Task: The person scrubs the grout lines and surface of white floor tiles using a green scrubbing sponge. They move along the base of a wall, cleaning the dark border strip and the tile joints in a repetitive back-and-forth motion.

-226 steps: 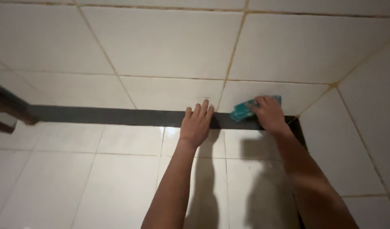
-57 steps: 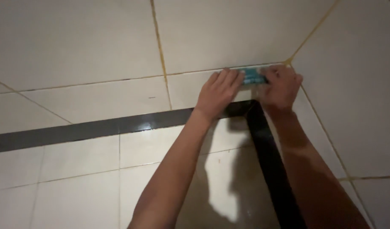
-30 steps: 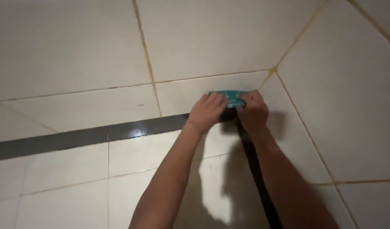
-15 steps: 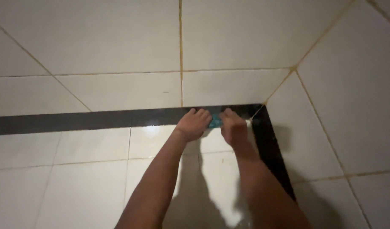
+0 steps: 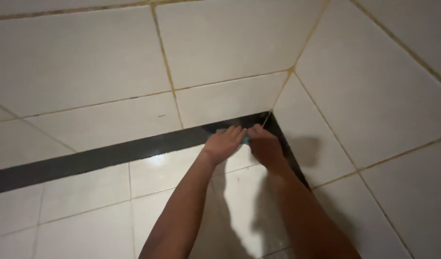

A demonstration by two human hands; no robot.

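Black glossy tile band (image 5: 100, 158) runs along the cream-tiled wall (image 5: 86, 62) toward the corner; left hand (image 5: 223, 144), fingers flat and together, presses beside a small teal sponge (image 5: 247, 140), barely visible, under the right hand (image 5: 265, 146) closed over it

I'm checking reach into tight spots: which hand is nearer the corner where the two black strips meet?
Right. The right hand lies just below the corner; the left hand is further left along the black strip.

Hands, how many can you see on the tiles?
2. The left hand lies on the black tile strip; the right hand is beside it in the corner, a small teal object between them.
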